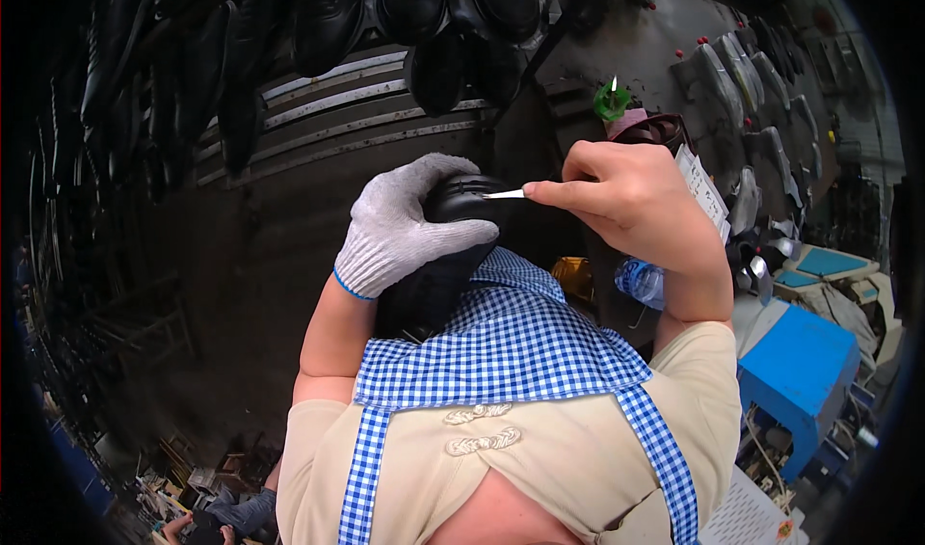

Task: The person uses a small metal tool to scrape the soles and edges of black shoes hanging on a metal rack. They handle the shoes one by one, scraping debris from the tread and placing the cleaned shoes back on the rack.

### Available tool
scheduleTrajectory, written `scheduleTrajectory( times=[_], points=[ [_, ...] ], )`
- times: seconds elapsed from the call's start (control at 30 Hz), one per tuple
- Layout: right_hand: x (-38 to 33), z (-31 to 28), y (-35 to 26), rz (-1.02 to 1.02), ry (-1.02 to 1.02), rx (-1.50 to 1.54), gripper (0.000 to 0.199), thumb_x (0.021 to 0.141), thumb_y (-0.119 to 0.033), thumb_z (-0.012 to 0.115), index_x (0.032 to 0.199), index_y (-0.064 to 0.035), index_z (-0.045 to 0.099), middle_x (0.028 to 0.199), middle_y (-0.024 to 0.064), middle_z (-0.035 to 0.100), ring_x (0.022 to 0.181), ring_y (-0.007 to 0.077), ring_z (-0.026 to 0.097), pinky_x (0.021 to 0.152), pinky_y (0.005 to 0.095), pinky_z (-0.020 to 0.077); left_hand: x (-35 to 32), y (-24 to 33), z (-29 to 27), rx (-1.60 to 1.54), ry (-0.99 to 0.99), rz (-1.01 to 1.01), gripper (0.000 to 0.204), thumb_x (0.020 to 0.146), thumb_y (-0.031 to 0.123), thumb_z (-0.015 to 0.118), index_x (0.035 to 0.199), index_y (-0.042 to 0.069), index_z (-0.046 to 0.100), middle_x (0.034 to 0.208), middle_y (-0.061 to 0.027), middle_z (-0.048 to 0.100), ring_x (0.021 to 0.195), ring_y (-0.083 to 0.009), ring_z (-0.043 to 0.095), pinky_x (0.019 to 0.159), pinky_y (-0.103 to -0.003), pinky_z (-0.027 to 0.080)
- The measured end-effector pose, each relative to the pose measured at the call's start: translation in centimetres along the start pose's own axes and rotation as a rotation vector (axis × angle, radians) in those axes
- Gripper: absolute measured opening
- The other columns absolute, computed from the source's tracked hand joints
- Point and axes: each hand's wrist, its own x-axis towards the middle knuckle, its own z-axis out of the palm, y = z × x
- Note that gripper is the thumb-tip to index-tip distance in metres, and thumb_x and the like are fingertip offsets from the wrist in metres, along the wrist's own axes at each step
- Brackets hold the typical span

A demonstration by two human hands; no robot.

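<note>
My left hand (397,225), in a light grey knitted glove with a blue cuff edge, is wrapped round a black shoe (457,201) in front of my apron. The thumb and fingers press on either side of its upper, and part of the shoe is hidden under the glove. From the right, my bare right hand (626,203) pinches a slim white pointed tool (503,195). Its tip meets the shoe's upper near the creases; the rest of the tool is hidden in the fingers, so its exact kind does not show.
Racks of black shoes (414,0) stand ahead and to the left. Grey shoe lasts (718,78) hang at the right. Beside my right arm are a green object (611,100), a plastic bottle (641,280) and a blue machine (800,357). Another person (226,516) is at the lower left.
</note>
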Motion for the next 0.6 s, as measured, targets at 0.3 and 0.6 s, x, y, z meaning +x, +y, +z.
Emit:
scheduleTrajectory(
  times=[0.3, 0.6],
  points=[
    [0.7, 1.1, -0.9, -0.025, 0.059, -0.095, 0.032, 0.073, -0.006, 0.071, 0.101, -0.0203, 0.076, 0.074, 0.0016, 0.057, 0.062, 0.0183, 0.061, 0.052, 0.0306, 0.0466, 0.3, 0.4, 0.0, 0.045, 0.002, -0.055, 0.061, 0.062, 0.028, 0.09, 0.113, 0.004, 0.069, 0.104, -0.0103, 0.072, 0.098, -0.0223, 0.07, 0.094, -0.033, 0.053],
    [1.8, 1.2, -0.1, 0.007, 0.092, -0.022, 0.028, 0.077, -0.006, 0.073, 0.101, -0.019, 0.076, 0.077, 0.0019, 0.06, 0.062, 0.0198, 0.061, 0.051, 0.0316, 0.0456, 0.1, 0.6, 0.0, -0.035, -0.016, -0.053, 0.06, 0.061, 0.023, 0.091, 0.113, 0.002, 0.069, 0.104, -0.0116, 0.072, 0.097, -0.0205, 0.069, 0.093, -0.032, 0.053]
  ],
)
